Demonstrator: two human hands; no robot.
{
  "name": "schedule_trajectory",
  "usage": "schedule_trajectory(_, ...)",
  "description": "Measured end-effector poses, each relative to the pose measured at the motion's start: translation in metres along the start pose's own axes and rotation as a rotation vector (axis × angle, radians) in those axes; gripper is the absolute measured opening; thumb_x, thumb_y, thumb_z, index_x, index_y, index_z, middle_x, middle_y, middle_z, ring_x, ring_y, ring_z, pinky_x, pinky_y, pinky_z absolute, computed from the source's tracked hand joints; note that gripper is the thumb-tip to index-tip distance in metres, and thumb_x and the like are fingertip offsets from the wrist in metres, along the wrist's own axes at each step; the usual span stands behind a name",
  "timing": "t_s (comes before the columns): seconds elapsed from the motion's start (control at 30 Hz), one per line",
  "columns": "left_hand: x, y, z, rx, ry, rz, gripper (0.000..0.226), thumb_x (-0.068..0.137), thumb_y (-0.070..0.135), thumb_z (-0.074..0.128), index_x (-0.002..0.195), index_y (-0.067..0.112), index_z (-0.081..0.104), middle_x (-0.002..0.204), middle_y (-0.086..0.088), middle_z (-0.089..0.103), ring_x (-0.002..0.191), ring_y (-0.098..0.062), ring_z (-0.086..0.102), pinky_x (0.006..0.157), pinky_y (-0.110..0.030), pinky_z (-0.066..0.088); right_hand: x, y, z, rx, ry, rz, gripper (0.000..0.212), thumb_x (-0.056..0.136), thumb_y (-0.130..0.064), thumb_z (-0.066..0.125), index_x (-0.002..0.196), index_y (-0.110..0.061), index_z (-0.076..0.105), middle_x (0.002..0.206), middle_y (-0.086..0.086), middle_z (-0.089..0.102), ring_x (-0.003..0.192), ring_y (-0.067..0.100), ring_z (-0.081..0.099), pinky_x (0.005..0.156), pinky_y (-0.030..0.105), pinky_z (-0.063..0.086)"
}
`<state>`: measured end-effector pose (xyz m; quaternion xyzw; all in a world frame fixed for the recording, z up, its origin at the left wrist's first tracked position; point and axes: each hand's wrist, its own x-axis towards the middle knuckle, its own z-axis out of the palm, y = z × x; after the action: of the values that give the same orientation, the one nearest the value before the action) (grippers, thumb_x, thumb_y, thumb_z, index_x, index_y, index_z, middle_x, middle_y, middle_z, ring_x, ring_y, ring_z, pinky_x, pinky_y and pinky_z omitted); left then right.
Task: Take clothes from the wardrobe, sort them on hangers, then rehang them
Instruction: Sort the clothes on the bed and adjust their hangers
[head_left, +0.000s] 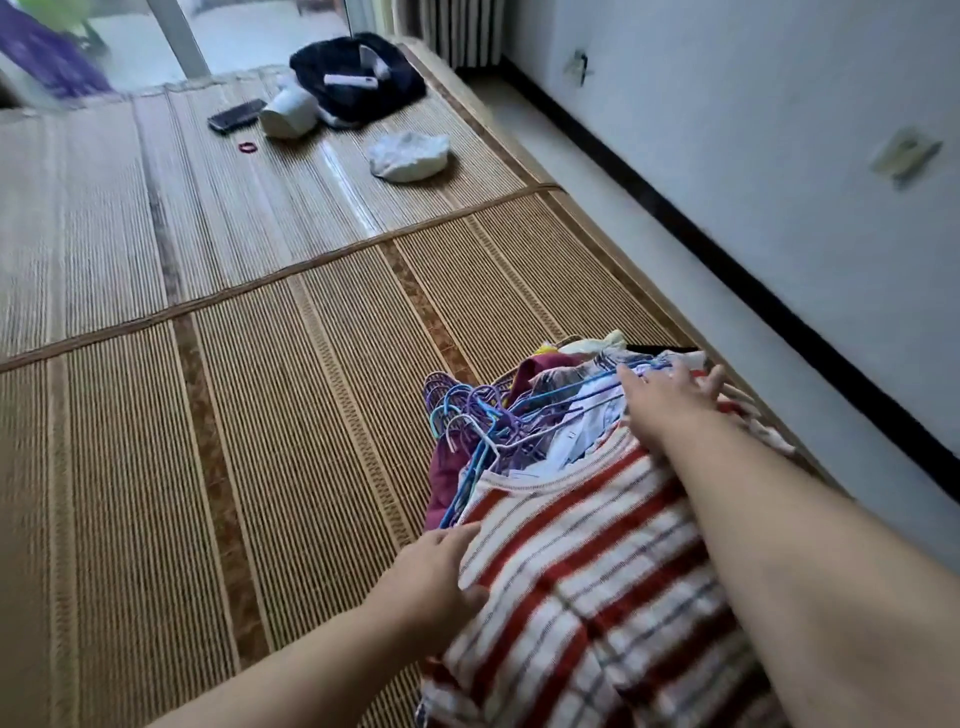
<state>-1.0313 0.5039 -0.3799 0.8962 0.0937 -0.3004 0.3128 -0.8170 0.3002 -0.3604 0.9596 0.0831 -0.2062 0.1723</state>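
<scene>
Many clothes (571, 545) on hangers (467, 415) being heaped at right edge of mat (260, 415). Right hand (670, 400) being laid flat on top, fingers spread; left hand (441, 571) being pressed against side, nothing gripped. Soft, floppy load; hold being advised at bunched hooks.

Near right, the striped top (587, 561) is broad red and white (thin blue lines cross the white), beside purple and blue hangers (467, 415). The mat (260, 415) is tan with brown patterned bands; far off, a black cloth (358, 73) and a white cloth (410, 156).
</scene>
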Motion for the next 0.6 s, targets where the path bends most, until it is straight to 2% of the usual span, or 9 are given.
schedule_trajectory(0.1, 0.000, -0.006, 0.003, -0.001, 0.004, -0.013, 0.071, 0.088, 0.038, 0.059, 0.148, 0.032, 0.022, 0.149, 0.007, 0.034, 0.136, -0.011, 0.032, 0.116, -0.031, 0.024, 0.004, -0.002, -0.009, -0.123, -0.039, -0.047, 0.066, 0.091, -0.016, 0.046, 0.148, -0.031, 0.016, 0.149, 0.015, 0.033, 0.142, 0.038, 0.014, 0.106, 0.069, -0.005)
schedule_trajectory(0.17, -0.004, -0.009, 0.006, -0.012, -0.006, -0.022, 0.071, 0.088, 0.038, 0.060, 0.148, 0.032, 0.022, 0.149, 0.008, 0.034, 0.135, -0.010, 0.032, 0.116, -0.030, 0.025, 0.003, 0.000, -0.011, -0.138, -0.061, -0.052, 0.062, 0.088, -0.019, 0.053, 0.143, -0.032, 0.028, 0.149, 0.017, 0.029, 0.142, 0.039, 0.013, 0.106, 0.069, -0.005)
schedule_trajectory(0.2, -0.006, -0.009, 0.006, -0.028, -0.016, -0.026, 0.071, 0.088, 0.038, 0.060, 0.148, 0.032, 0.022, 0.149, 0.008, 0.034, 0.134, -0.010, 0.033, 0.115, -0.030, 0.025, 0.002, 0.002, -0.011, -0.126, -0.080, -0.052, 0.066, 0.086, -0.024, 0.059, 0.143, -0.032, 0.028, 0.150, 0.016, 0.024, 0.142, 0.039, 0.009, 0.105, 0.070, -0.005)
schedule_trajectory(0.27, -0.010, -0.010, 0.007, -0.068, -0.027, -0.028, 0.071, 0.087, 0.037, 0.061, 0.147, 0.034, 0.022, 0.149, 0.008, 0.032, 0.134, -0.009, 0.033, 0.115, -0.032, 0.026, 0.001, 0.005, -0.008, -0.088, -0.144, -0.064, 0.079, 0.084, -0.034, 0.063, 0.147, -0.034, 0.016, 0.155, 0.010, 0.017, 0.143, 0.039, -0.001, 0.104, 0.072, -0.007)
schedule_trajectory(0.33, -0.007, -0.009, 0.005, -0.093, -0.009, -0.014, 0.071, 0.087, 0.038, 0.061, 0.147, 0.036, 0.022, 0.150, 0.009, 0.031, 0.135, -0.009, 0.031, 0.116, -0.032, 0.024, 0.002, 0.005, -0.008, -0.074, -0.167, -0.075, 0.083, 0.084, -0.037, 0.063, 0.148, -0.037, 0.010, 0.154, 0.007, 0.023, 0.144, 0.037, 0.004, 0.104, 0.073, -0.007)
schedule_trajectory(0.4, 0.001, -0.009, 0.004, -0.092, 0.018, -0.017, 0.072, 0.086, 0.039, 0.060, 0.147, 0.035, 0.022, 0.150, 0.008, 0.031, 0.135, -0.010, 0.031, 0.116, -0.031, 0.024, 0.002, 0.005, -0.013, -0.096, -0.119, -0.082, 0.081, 0.079, -0.039, 0.065, 0.146, -0.041, 0.018, 0.147, 0.010, 0.034, 0.140, 0.037, 0.019, 0.109, 0.068, 0.001)
schedule_trajectory(0.47, 0.009, -0.011, 0.005, -0.082, 0.061, -0.021, 0.076, 0.085, 0.039, 0.060, 0.148, 0.031, 0.019, 0.149, 0.005, 0.031, 0.135, -0.013, 0.032, 0.116, -0.030, 0.024, -0.001, 0.009, -0.017, -0.105, -0.046, -0.118, 0.077, 0.073, -0.046, 0.067, 0.140, -0.045, 0.028, 0.139, 0.009, 0.041, 0.133, 0.034, 0.032, 0.112, 0.056, 0.017)
schedule_trajectory(0.53, 0.012, -0.010, 0.006, -0.095, 0.098, -0.002, 0.081, 0.083, 0.038, 0.062, 0.149, 0.031, 0.016, 0.151, 0.002, 0.027, 0.137, -0.017, 0.030, 0.116, -0.032, 0.023, -0.004, 0.016, -0.019, -0.084, 0.054, -0.216, 0.066, 0.066, -0.053, 0.069, 0.127, -0.041, 0.047, 0.122, 0.006, 0.055, 0.119, 0.028, 0.048, 0.103, 0.041, 0.037)
schedule_trajectory(0.6, 0.013, -0.006, 0.005, -0.186, 0.153, 0.008, 0.078, 0.084, 0.036, 0.062, 0.147, 0.031, 0.017, 0.147, 0.001, 0.030, 0.135, -0.020, 0.033, 0.115, -0.036, 0.027, -0.011, 0.027, -0.022, -0.011, 0.120, -0.318, 0.055, 0.059, -0.055, 0.072, 0.107, -0.031, 0.059, 0.104, 0.002, 0.062, 0.104, 0.024, 0.056, 0.091, 0.033, 0.046)
